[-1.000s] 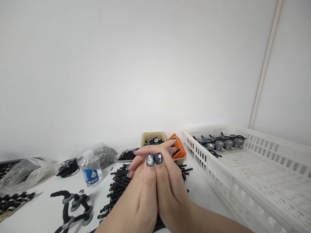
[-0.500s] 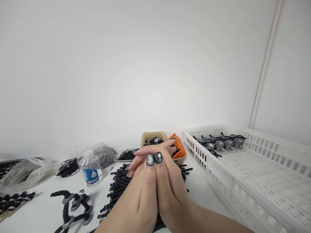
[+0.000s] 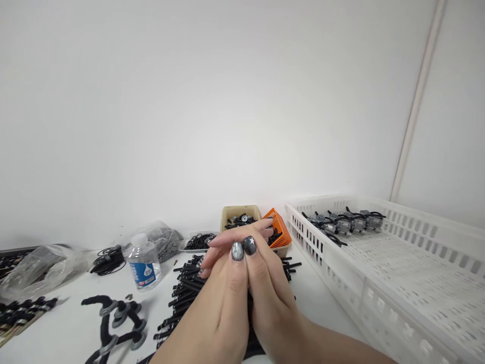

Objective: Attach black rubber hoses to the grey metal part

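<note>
My left hand (image 3: 223, 298) and my right hand (image 3: 269, 293) are pressed together in the lower middle, thumbs side by side and fingers folded over each other. Whether anything lies between the palms is hidden. Below and behind them spreads a pile of black tubes (image 3: 185, 290) on the white table (image 3: 151, 316). To the left lie black tubes joined with grey rings (image 3: 109, 328). A clear bottle with a blue label (image 3: 144, 268) stands beyond those.
A white crate (image 3: 379, 283) at the right holds several metal-and-tube assemblies (image 3: 346, 222). Beige bin (image 3: 231, 212), orange basket (image 3: 278, 225), tray of black rings (image 3: 199, 242) and plastic bags (image 3: 45, 270) stand near the wall.
The clasped hands stay together, with a small gap now showing between their heels. The surroundings have shifted slightly to the right in the view.
</note>
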A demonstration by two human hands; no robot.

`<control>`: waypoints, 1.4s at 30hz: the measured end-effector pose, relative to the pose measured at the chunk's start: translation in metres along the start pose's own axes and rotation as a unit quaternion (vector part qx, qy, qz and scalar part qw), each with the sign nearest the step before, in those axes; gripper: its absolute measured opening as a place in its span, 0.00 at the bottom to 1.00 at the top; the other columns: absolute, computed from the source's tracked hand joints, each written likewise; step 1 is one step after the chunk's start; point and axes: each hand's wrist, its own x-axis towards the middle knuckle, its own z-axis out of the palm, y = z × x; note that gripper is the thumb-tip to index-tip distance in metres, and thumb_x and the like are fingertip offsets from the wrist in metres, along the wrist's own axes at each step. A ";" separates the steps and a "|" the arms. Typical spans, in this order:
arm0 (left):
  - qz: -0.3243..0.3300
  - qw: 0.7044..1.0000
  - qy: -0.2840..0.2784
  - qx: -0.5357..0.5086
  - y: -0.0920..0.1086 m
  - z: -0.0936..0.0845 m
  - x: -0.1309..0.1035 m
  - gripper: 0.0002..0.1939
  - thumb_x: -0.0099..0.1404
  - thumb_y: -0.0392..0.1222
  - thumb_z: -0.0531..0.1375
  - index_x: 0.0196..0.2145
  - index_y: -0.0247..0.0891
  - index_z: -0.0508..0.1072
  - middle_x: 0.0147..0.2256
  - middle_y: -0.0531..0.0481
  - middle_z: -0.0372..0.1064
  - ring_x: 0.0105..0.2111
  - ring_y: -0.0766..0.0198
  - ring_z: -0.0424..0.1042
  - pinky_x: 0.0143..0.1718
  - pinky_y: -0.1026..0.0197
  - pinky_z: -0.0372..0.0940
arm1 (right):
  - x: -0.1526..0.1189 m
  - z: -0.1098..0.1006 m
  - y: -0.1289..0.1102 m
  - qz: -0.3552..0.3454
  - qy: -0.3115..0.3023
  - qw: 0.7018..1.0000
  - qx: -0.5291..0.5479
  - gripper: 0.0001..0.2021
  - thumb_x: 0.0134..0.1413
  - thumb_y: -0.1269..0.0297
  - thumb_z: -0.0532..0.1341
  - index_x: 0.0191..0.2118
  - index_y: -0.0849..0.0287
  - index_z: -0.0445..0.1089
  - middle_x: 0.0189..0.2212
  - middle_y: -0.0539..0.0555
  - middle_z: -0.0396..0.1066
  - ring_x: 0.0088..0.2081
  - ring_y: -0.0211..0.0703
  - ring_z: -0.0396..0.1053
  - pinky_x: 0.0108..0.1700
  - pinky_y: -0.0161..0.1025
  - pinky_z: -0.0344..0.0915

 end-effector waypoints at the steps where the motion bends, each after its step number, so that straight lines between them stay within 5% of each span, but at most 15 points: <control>1: -0.011 1.000 -0.001 0.002 -0.001 0.000 -0.001 0.27 0.75 0.56 0.43 0.63 0.48 0.69 0.66 0.54 0.63 0.71 0.52 0.53 0.75 0.48 0.49 | 0.000 0.000 0.001 -0.003 -0.004 1.000 0.002 0.20 0.73 0.52 0.45 0.50 0.52 0.73 0.41 0.55 0.75 0.47 0.44 0.74 0.53 0.43 0.71; 8: -0.065 0.998 -0.007 0.018 -0.003 -0.003 -0.006 0.32 0.72 0.64 0.42 0.66 0.49 0.63 0.71 0.55 0.51 0.74 0.50 0.44 0.76 0.42 0.41 | 0.004 -0.002 -0.002 -0.014 -0.030 0.999 -0.002 0.22 0.73 0.48 0.45 0.51 0.52 0.71 0.41 0.55 0.74 0.46 0.43 0.73 0.52 0.44 0.72; 18: -0.092 0.995 0.012 -0.029 0.002 0.002 -0.001 0.33 0.71 0.65 0.44 0.66 0.51 0.62 0.71 0.55 0.51 0.73 0.50 0.44 0.76 0.44 0.40 | 0.004 -0.004 -0.010 -0.003 -0.065 0.998 -0.002 0.23 0.71 0.45 0.44 0.53 0.50 0.70 0.43 0.54 0.73 0.49 0.43 0.71 0.55 0.44 0.69; 42: -0.151 0.974 -0.063 -0.155 0.006 -0.010 0.004 0.29 0.70 0.66 0.48 0.60 0.51 0.67 0.68 0.51 0.57 0.71 0.44 0.51 0.73 0.38 0.50 | 0.003 -0.003 -0.007 0.010 -0.058 0.998 0.003 0.26 0.71 0.43 0.43 0.54 0.52 0.71 0.43 0.56 0.71 0.49 0.43 0.70 0.56 0.46 0.68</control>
